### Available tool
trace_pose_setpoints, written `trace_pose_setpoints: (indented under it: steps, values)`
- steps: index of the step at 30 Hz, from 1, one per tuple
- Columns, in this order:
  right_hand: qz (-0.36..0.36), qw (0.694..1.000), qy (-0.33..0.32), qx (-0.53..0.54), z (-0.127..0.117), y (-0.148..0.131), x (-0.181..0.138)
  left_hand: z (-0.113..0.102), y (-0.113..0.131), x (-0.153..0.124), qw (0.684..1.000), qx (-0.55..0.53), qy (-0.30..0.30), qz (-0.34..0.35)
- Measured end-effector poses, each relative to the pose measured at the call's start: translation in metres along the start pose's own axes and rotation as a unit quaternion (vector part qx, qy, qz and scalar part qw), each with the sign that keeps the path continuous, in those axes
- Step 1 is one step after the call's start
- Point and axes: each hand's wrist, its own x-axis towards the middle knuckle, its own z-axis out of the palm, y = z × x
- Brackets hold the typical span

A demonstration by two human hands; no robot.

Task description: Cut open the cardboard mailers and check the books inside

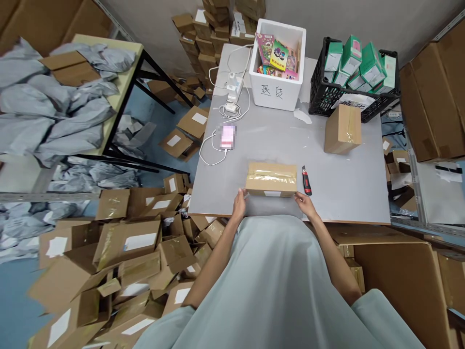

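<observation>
A taped brown cardboard box [271, 178] lies on the grey table [345, 189] near its front edge. My left hand [239, 204] grips the box's near left corner, fingers curled against it. My right hand [304, 202] holds the near right corner the same way. A red and black utility knife [306, 180] lies on the table just right of the box, close to my right hand.
A second cardboard box [343, 129] stands at the right. At the back are a white foam bin [278, 63] of colourful packs and a black crate [354, 80] of green cartons. A phone [227, 136] on a white cable lies left. Many boxes [127, 252] litter the floor.
</observation>
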Motion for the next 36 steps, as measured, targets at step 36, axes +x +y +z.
trace_pose_setpoints:
  steps: [36]
  values:
    - [-0.059, 0.998, 0.022, 0.020, -0.009, -0.036, -0.010, -0.003, 0.026, -0.003, 0.994, 0.010, 0.016, 0.110]
